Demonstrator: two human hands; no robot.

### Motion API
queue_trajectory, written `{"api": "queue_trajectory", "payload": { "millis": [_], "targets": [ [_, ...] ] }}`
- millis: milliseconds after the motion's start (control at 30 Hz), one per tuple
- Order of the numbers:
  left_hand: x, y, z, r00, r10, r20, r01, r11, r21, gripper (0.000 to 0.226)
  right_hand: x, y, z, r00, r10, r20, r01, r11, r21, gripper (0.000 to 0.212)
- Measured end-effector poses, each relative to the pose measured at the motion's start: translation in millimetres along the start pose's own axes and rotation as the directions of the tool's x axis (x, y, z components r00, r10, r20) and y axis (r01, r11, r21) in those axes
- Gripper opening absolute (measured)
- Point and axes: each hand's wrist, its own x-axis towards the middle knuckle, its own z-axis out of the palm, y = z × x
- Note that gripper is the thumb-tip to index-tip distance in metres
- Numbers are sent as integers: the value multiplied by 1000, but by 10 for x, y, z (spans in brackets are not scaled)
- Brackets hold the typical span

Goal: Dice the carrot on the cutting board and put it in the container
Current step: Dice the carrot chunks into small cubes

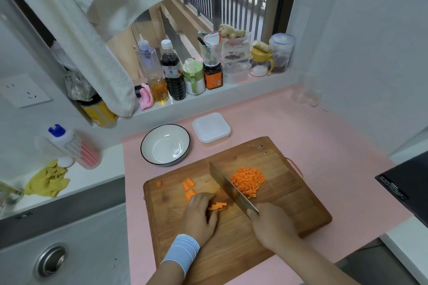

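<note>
On the wooden cutting board (289, 206) lies a pile of diced carrot (249, 180) to the right of the cleaver blade (228, 188). My right hand (269, 224) grips the cleaver's handle, and the blade stands edge-down just right of a bundle of carrot strips (217, 206). My left hand (200, 214) holds those strips down with curled fingers. Uncut carrot pieces (188, 188) lie just beyond my left hand, and a small carrot end (159, 183) sits near the board's left edge. A lidded white plastic container (211, 129) stands behind the board.
A white bowl (151, 146) with a dark rim stands left of the container on the pink mat (324, 127). Bottles and jars line the window sill. A sink is at the left, with a yellow cloth and a dish-soap bottle beside it. A black appliance sits at the right edge.
</note>
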Motion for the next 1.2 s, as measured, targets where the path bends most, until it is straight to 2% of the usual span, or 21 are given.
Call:
{"api": "queue_trajectory", "payload": {
  "millis": [100,367,500,600,667,1067,1200],
  "targets": [
    [-49,-58,-45,999,-29,20,29,1000,6,41,-38,-3,76,1000,-7,-30,5,999,-48,34],
    [11,-131,-6,997,-48,54,53,995,-90,32,-54,-87,211,1000,0,-15,0,1000,-31,33],
    [-17,-114,-39,999,6,52,-1,996,-91,35,-46,-133,246,1000,-1,-3,1,1000,-6,33],
    [-29,-137,-25,999,31,16,-31,999,-25,46,-57,-134,257,1000,9,-11,-9,1000,-8,34],
    [0,-133,-6,1000,5,8,-5,1000,-20,48,-72,-137,273,1000,17,-15,-17,1000,1,33],
    [-64,-121,-6,996,84,31,-80,989,-124,34,-52,-240,343,998,55,3,-55,995,81,32],
    [-66,-122,46,995,89,33,-85,991,-107,29,-42,-209,334,998,63,0,-62,994,85,31]
  ]
}}
